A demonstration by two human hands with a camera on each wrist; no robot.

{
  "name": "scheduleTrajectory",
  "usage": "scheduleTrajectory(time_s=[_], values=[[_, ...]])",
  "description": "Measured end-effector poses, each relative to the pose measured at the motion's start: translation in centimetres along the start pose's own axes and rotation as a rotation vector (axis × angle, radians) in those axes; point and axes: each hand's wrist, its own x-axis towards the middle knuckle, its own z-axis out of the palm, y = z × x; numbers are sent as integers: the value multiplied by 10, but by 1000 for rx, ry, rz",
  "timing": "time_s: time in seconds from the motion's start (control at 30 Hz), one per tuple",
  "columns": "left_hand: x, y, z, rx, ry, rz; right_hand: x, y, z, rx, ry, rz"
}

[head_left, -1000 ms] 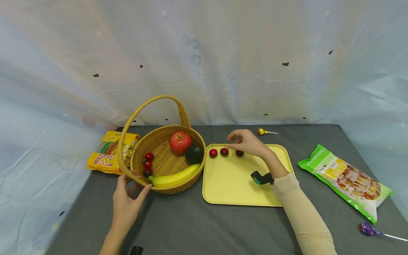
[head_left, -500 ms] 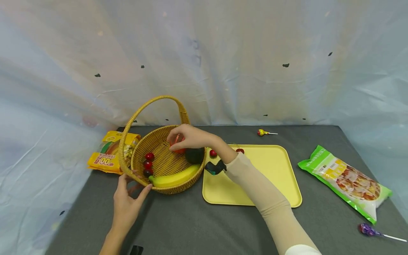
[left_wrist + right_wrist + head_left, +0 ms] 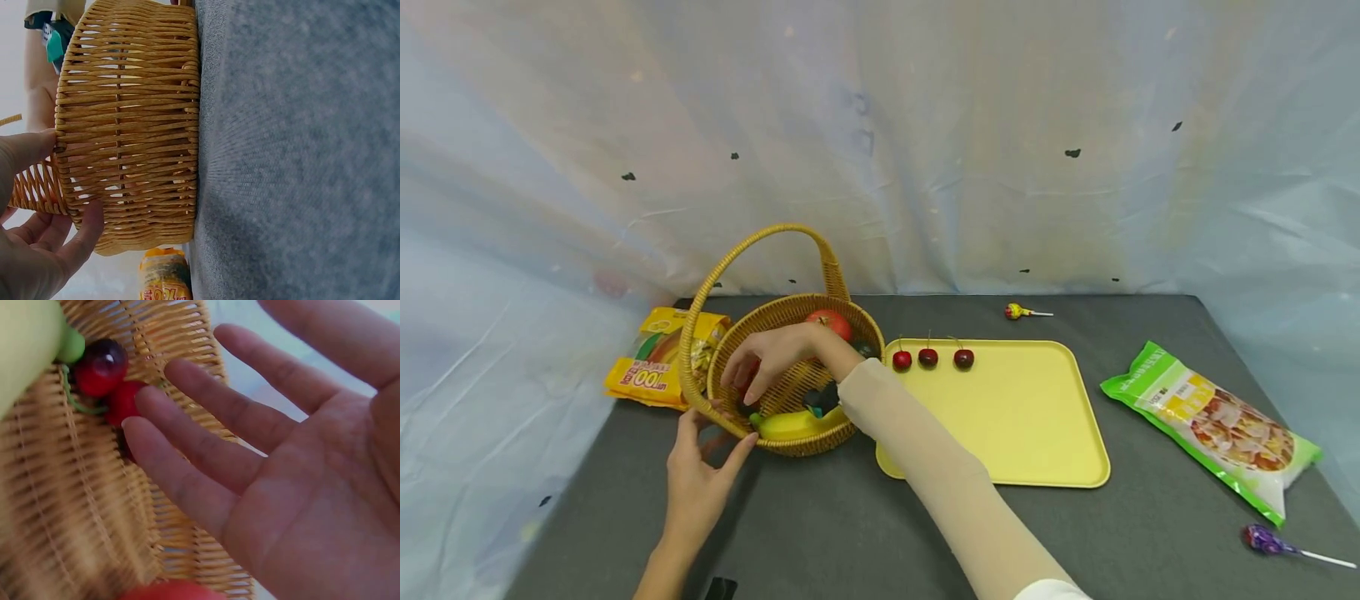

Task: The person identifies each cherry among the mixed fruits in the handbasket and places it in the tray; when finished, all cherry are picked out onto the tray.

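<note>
Head view: your right hand (image 3: 772, 354), fingers spread and empty, hovers over the cherries (image 3: 103, 369) at the basket's (image 3: 790, 446) nine o'clock side; your left hand (image 3: 700, 475) grips the rim at seven o'clock.

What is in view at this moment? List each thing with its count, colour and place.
Wicker basket: one, tan, with hoop handle, left of the tray.
Apple: one, red, at the back of the basket.
Banana: one, yellow, at the basket's front.
Cherries in basket: at least two, red and dark red, by the banana's tip.
Cherries on tray: three, dark red, in a row along the far edge.
Tray: one, yellow, centre of the table.
Snack packet: one, yellow, behind the basket's left side.
Green bag: one, right.
Lollipops: two, one yellow behind the tray, one purple near right.
Table: grey.
Left hand: holds the basket rim.
Right hand: open, over the basket's cherries.
</note>
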Motion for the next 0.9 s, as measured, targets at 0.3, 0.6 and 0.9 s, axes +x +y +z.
scheduleTrajectory(time_s=[0.3,0.6,0.9], values=[[-1,1,0,-13,-5,8,16,15,14,134,16,55],[-1,1,0,-2,-9,6,17,13,15,148,-23,100],[0,0,0,6,-8,14,19,16,17,144,-8,110]])
